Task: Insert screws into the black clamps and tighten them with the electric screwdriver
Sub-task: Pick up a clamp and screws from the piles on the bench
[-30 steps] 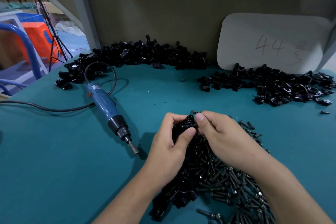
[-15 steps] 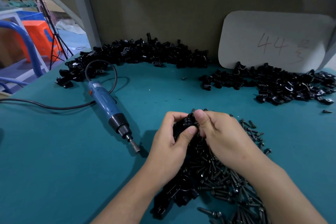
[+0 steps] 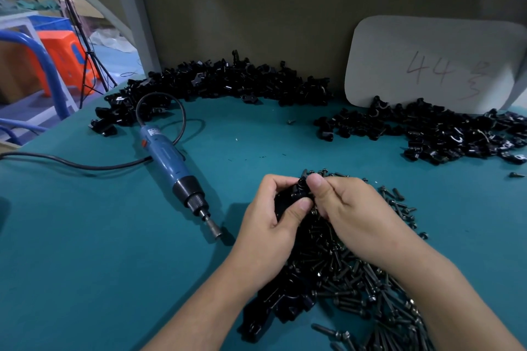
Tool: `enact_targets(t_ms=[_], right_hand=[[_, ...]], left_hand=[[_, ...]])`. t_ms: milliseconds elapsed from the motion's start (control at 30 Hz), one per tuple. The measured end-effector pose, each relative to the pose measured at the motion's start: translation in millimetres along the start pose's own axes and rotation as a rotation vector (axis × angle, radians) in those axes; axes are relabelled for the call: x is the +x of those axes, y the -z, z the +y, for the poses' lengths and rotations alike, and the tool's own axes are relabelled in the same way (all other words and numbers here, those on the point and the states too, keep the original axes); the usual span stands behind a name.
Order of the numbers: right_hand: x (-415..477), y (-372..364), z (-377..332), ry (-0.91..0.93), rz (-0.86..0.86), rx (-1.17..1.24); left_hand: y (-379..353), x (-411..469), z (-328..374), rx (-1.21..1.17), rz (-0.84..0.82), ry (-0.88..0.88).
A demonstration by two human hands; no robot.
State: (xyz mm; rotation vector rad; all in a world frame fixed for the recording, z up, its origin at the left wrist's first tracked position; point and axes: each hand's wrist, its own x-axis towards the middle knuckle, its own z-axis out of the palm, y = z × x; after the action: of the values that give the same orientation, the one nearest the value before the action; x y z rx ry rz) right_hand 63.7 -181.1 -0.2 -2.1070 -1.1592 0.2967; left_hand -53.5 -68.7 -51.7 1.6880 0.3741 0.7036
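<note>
Clamp [image 3: 296,194] held in both hands above the screws [image 3: 342,271].
Left hand [image 3: 273,225] gripped it, fingers curled round and thumb pressed on its side; right hand [image 3: 350,214] pinched at its top with thumb and forefinger. Screwdriver [image 3: 176,171] lay on the table [image 3: 85,265], left of the hands.

Factory assembly bench [image 3: 85,265]: heaped black clamps [image 3: 228,80], loose screws [image 3: 356,279], corded electric screwdriver [image 3: 171,162].

White board marked 44 [image 3: 427,63], orange stool [image 3: 64,57], teal tabletop [image 3: 85,265]
</note>
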Motion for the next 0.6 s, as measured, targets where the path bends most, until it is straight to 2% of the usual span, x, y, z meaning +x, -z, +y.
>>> enact_targets(t_ms=[200,400,467,600], right_hand=[[-2.1,7.3,1.0,0.068,-0.021,-0.055],[-2.6,12.7,-2.8,-0.009,-0.047,-0.034],[-4.0,28.7,4.5,-0.083,-0.082,-0.118],[-7.9,40.0,13.3,-0.228,-0.289,-0.418]], left_hand=[[0.1,0.2,0.3,-0.018,-0.011,0.009],[-0.4,1.4,0.3,-0.063,0.004,0.038],[0.1,1.6,-0.9,-0.077,0.009,0.074],[0.7,2.3,-1.6,-0.110,0.024,0.123]])
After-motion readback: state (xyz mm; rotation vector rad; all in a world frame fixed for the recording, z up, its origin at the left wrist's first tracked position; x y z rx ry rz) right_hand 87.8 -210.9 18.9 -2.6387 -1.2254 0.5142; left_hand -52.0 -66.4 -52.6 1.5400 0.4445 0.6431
